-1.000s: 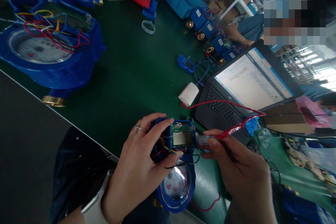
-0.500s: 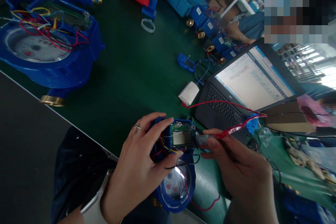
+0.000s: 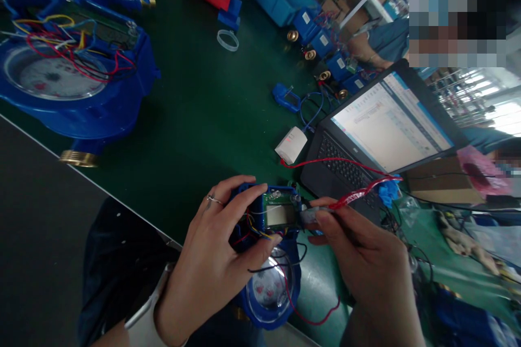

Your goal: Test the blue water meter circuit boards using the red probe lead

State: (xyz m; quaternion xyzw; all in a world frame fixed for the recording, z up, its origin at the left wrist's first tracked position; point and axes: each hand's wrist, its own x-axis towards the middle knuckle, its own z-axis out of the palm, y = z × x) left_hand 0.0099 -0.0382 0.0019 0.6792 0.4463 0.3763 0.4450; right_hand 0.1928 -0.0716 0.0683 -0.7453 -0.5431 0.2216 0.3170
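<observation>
A blue water meter (image 3: 295, 276) lies at the table's front edge, its round glass dial toward me. Its electronics box is uncovered, showing a green circuit board with a small display (image 3: 280, 215) and loose coloured wires. My left hand (image 3: 220, 249) grips this box, fingers over the far side and thumb by the display. Between the thumb and fingers of my right hand (image 3: 362, 255) is a grey connector (image 3: 311, 214) on a red-wrapped cable (image 3: 350, 199). The connector's tip meets the right side of the box; whether it is plugged in I cannot tell.
An open laptop (image 3: 350, 168) stands at the right, beside a white adapter box (image 3: 291, 145) joined to the red cable. A larger blue meter (image 3: 114, 114) with tangled wires sits at the left. Several blue meters line the far side near another person's arm (image 3: 368, 51).
My right hand and the connector have shifted very slightly left, along with the whole view. A reddish light now shows on the white adapter box. Both grips stay the same.
</observation>
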